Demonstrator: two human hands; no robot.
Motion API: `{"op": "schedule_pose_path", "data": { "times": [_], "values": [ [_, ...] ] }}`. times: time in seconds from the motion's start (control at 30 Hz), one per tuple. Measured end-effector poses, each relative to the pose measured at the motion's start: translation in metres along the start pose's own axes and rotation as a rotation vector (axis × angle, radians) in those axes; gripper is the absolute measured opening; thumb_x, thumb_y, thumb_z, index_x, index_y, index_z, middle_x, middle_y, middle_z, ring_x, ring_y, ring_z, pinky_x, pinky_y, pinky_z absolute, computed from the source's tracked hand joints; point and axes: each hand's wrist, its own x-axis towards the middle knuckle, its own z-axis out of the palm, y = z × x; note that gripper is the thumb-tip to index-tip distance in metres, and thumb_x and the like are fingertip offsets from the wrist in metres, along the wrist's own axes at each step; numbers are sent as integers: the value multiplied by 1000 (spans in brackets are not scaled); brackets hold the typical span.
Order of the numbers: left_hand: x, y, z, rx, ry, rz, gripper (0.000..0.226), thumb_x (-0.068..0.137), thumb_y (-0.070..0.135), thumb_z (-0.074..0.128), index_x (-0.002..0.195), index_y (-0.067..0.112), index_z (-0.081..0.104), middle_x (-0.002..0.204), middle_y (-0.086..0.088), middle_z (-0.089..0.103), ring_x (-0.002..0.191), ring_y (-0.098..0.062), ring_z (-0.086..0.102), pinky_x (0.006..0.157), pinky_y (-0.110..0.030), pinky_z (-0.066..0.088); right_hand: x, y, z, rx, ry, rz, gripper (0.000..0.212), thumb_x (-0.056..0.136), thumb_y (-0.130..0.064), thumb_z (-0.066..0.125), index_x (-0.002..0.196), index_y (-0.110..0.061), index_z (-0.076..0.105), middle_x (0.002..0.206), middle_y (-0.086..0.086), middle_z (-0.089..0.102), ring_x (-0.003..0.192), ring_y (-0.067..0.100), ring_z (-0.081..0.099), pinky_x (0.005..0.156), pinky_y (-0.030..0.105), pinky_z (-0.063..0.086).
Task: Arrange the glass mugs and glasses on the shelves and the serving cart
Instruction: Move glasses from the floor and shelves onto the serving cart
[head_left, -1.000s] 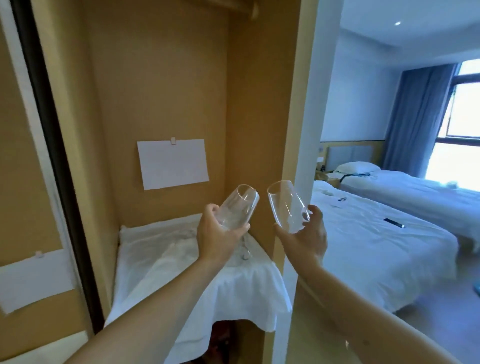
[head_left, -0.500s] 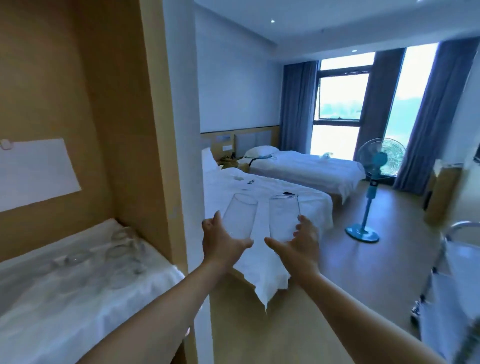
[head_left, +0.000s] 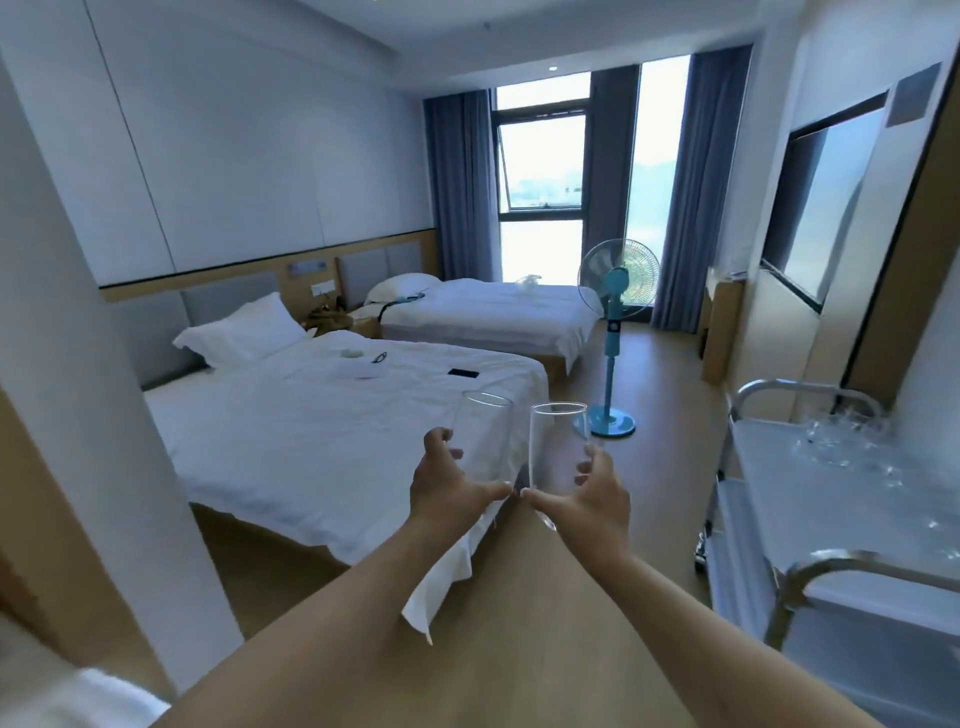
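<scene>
Each of the hands was clamped around a clear glass, held upright side by side at arm's length. The left hand (head_left: 448, 480) wrapped the lower body of the left glass (head_left: 485, 441); the right hand (head_left: 592, 493) wrapped the right glass (head_left: 557, 447) the same way, thumbs nearly meeting between them. The glasses looked thin-walled, light, smooth and breakable, so a low, full-wrap hold seemed wise, keeping the rims from knocking. To the right of the hands stood the serving cart (head_left: 789, 499), with more glassware (head_left: 841, 441) on its top tier.
</scene>
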Motion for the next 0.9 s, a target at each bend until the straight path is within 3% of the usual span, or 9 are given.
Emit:
{"op": "schedule_pose_path", "data": {
  "times": [0.13, 0.27, 0.33, 0.47, 0.63, 0.8, 0.9],
  "values": [
    [28, 13, 53, -92, -49, -31, 100, 62, 33, 95, 138, 21, 31, 123, -2, 54, 98, -16, 60, 94, -42, 55, 35, 33, -23, -15, 16, 55, 106, 54, -39, 98, 141, -10, 47, 122, 7, 62, 105, 18, 61, 88, 28, 47],
    [43, 21, 101, -170, -105, -30, 106, 65, 34, 95, 147, 23, 27, 125, -2, 54, 99, -17, 61, 90, -36, 56, 61, 61, -45, -31, 22, 115, 106, 56, -38, 98, 143, -10, 45, 124, 6, 60, 108, 19, 60, 94, 34, 50],
    [51, 26, 124, -203, -131, -22, 105, 66, 35, 94, 147, 23, 28, 124, -2, 54, 97, -16, 61, 82, -29, 56, 73, 76, -53, -24, 37, 138, 106, 57, -37, 98, 144, -10, 44, 123, 6, 59, 107, 19, 59, 94, 36, 51],
    [71, 33, 166, -300, -195, -49, 104, 67, 33, 94, 148, 22, 30, 118, -1, 54, 92, -6, 60, 48, -9, 47, 92, 105, -67, -25, 87, 174, 108, 58, -37, 97, 147, -15, 39, 122, 3, 57, 106, 17, 58, 92, 36, 52],
    [106, 38, 213, -319, -272, -55, 102, 65, 51, 90, 146, 27, 33, 111, 9, 56, 90, -4, 63, 61, -14, 43, 119, 136, -78, -5, 115, 225, 112, 61, -40, 95, 150, -26, 30, 122, -3, 54, 111, 15, 56, 83, 26, 48],
    [158, 41, 258, -345, -367, -41, 112, 51, 72, 81, 144, 31, 34, 112, 8, 56, 95, -8, 62, 66, -22, 46, 166, 157, -73, -29, 200, 283, 109, 58, -34, 97, 147, -24, 35, 116, 1, 58, 107, 19, 59, 94, 41, 53],
    [201, 40, 283, -375, -425, -40, 103, 61, 62, 86, 145, 31, 34, 112, 8, 55, 98, -9, 61, 68, -25, 48, 204, 167, -64, -48, 250, 310, 108, 57, -34, 97, 146, -22, 37, 113, -1, 58, 104, 17, 59, 91, 35, 51]
  ]
}}
